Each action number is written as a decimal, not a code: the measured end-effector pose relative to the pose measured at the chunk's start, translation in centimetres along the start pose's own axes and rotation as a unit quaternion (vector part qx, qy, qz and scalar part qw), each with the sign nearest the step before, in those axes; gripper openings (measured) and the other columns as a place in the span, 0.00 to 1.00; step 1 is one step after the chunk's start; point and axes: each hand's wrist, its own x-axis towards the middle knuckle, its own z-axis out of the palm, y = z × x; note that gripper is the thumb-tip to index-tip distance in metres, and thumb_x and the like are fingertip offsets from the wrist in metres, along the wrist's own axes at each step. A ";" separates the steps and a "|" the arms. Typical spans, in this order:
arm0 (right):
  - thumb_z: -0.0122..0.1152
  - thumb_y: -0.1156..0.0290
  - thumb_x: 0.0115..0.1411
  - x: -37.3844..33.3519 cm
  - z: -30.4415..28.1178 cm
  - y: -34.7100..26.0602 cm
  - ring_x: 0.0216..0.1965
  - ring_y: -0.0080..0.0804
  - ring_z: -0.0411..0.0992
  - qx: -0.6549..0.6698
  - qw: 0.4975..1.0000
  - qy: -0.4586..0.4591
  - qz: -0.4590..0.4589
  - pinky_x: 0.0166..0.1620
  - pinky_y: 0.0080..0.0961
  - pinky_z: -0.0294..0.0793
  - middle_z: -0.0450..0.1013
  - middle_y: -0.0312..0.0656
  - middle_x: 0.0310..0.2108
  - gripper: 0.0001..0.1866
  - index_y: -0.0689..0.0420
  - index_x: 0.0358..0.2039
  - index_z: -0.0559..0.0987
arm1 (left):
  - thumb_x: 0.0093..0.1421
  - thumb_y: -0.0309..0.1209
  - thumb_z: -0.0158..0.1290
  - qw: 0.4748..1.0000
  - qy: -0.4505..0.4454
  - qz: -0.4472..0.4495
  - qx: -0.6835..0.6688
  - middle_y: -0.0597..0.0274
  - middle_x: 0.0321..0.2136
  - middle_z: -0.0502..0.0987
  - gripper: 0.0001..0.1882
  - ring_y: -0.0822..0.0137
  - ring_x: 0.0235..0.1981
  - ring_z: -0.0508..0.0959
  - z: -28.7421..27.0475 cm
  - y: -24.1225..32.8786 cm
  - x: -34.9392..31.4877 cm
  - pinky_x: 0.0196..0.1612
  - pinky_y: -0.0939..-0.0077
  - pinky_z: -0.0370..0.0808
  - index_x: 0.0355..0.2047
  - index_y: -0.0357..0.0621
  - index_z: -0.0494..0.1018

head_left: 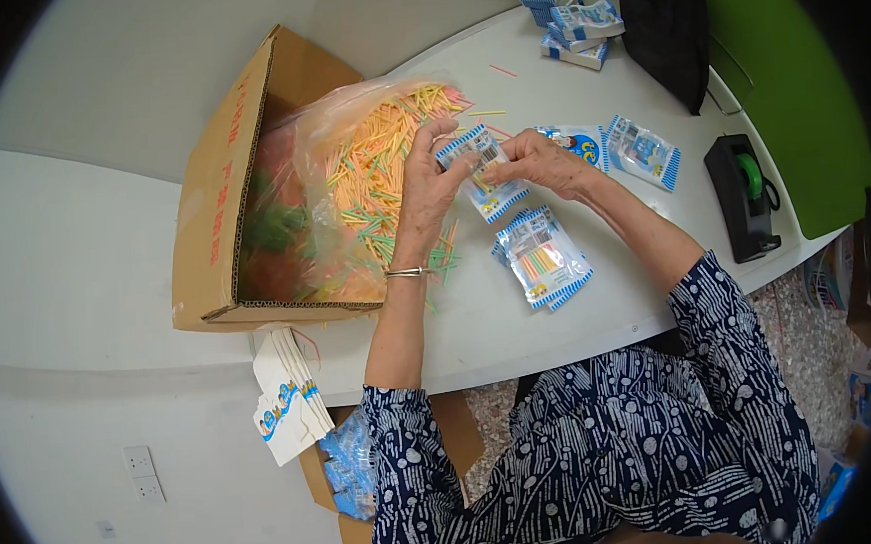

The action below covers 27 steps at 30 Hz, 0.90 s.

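Between my two hands is a small clear packet (496,196) with blue striped ends, tilted above the table. My left hand (432,177) grips its left side, thumb across the front. My right hand (547,163) closes on its right edge with thumb and fingers pinched; whether sticks are also in those fingers I cannot tell. Below lies a small stack of similar packets (544,257), the top one showing coloured sticks inside. Just left of my left hand, a heap of thin pastel sticks (379,156) in yellow, pink, orange and green spills from a clear plastic bag (313,145).
The bag comes out of a cardboard box (214,206) on its side. More packets (645,151) lie beyond my right hand. A black tape dispenser (740,198) stands right, a black bag (665,34) and stacked packs (575,29) behind. Flat cartons (289,406) hang at the front-left edge.
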 end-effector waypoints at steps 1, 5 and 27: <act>0.68 0.66 0.50 -0.2 0.0 -0.2 0.30 0.19 0.73 -0.010 1.000 0.003 0.000 0.37 0.16 0.69 0.78 0.38 0.28 0.12 0.60 0.32 0.82 | 0.52 0.21 0.54 1.000 -0.008 -0.005 0.006 0.59 0.40 0.72 0.23 0.73 0.40 0.73 0.0 0.1 0.0 0.43 0.79 0.71 0.49 0.38 0.62; 0.68 0.64 0.50 -0.2 -0.2 -0.1 0.28 0.18 0.71 -0.052 0.998 -0.020 0.015 0.34 0.17 0.68 0.78 0.37 0.27 0.13 0.61 0.32 0.82 | 0.51 0.20 0.54 1.000 -0.026 0.013 0.005 0.60 0.39 0.72 0.22 0.73 0.40 0.72 -0.2 0.1 0.4 0.43 0.79 0.70 0.47 0.38 0.63; 0.66 0.51 0.50 -3.7 -3.4 -2.3 0.27 0.23 0.69 -0.111 0.993 0.031 -0.023 0.35 0.19 0.68 0.75 0.40 0.27 0.25 0.64 0.35 0.80 | 0.53 0.26 0.58 0.994 -0.069 -0.043 0.075 0.64 0.34 0.75 0.16 0.76 0.35 0.74 1.7 1.1 -1.7 0.39 0.81 0.72 0.41 0.37 0.70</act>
